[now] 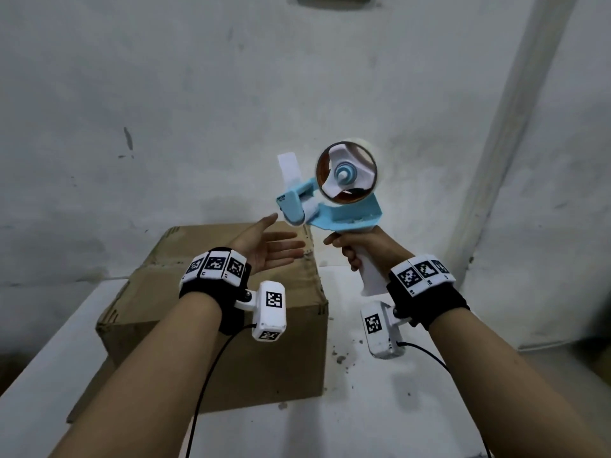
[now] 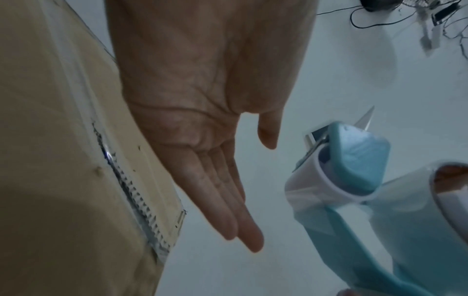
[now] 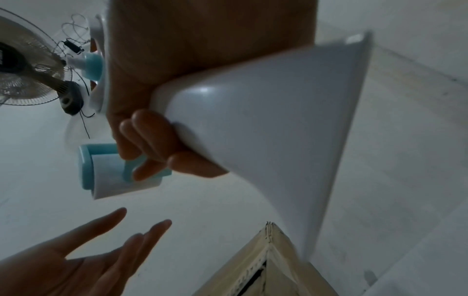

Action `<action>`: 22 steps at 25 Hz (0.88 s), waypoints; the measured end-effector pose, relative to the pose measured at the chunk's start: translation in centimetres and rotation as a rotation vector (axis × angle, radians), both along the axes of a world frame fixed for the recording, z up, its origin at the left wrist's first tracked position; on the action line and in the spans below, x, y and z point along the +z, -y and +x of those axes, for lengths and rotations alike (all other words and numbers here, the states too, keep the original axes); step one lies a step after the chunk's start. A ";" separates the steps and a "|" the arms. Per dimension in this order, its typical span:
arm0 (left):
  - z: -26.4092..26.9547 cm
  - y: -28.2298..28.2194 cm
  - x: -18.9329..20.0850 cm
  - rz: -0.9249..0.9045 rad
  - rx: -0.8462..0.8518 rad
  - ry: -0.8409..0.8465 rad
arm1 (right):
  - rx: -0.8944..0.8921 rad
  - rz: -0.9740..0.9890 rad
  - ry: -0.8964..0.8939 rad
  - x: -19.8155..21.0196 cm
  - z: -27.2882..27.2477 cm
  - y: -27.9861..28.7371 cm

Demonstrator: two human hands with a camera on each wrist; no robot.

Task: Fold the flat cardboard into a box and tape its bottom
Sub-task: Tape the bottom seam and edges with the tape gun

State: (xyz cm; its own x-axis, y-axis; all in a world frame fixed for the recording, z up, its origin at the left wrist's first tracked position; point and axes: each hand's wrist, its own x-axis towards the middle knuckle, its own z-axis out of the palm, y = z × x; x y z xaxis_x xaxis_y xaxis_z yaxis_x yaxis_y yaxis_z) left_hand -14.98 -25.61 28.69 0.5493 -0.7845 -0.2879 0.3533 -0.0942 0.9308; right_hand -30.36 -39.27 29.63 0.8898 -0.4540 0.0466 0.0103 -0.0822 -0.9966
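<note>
One cardboard box (image 1: 211, 325) sits folded up on the white table (image 1: 396, 408). One tape dispenser (image 1: 334, 196) with one roll on it — right hand (image 1: 360, 249) wrapped round its white handle, held up just right of the box. Left hand (image 1: 267, 246) is flat, palm up, holding nothing — over the box's top.

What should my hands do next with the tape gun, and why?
Probably pinch the loose tape end with the open left hand: the right hand holds the tape gun raised above the cardboard box, and that hand is empty beside it.
</note>
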 end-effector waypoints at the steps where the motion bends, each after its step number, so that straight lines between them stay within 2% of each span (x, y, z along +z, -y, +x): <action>1: -0.6 -0.2 0.2 -0.026 0.001 -0.001 | 0.009 0.009 0.004 0.0 -0.6 -0.2; 4: -1.8 -0.5 0.8 -0.147 -0.001 -0.028 | 0.022 0.012 0.003 -0.2 -2.1 -0.7; 10: -2.8 0.2 1.6 -0.219 -0.031 -0.027 | -0.014 -0.014 0.011 -0.8 -3.4 -0.6; 19: -1.7 2.5 3.1 -0.331 -0.112 -0.095 | -0.043 0.079 0.077 -0.5 -0.9 1.4; 22: -1.3 3.1 3.3 -0.329 -0.082 -0.145 | -0.031 0.103 0.089 -1.1 -0.2 1.3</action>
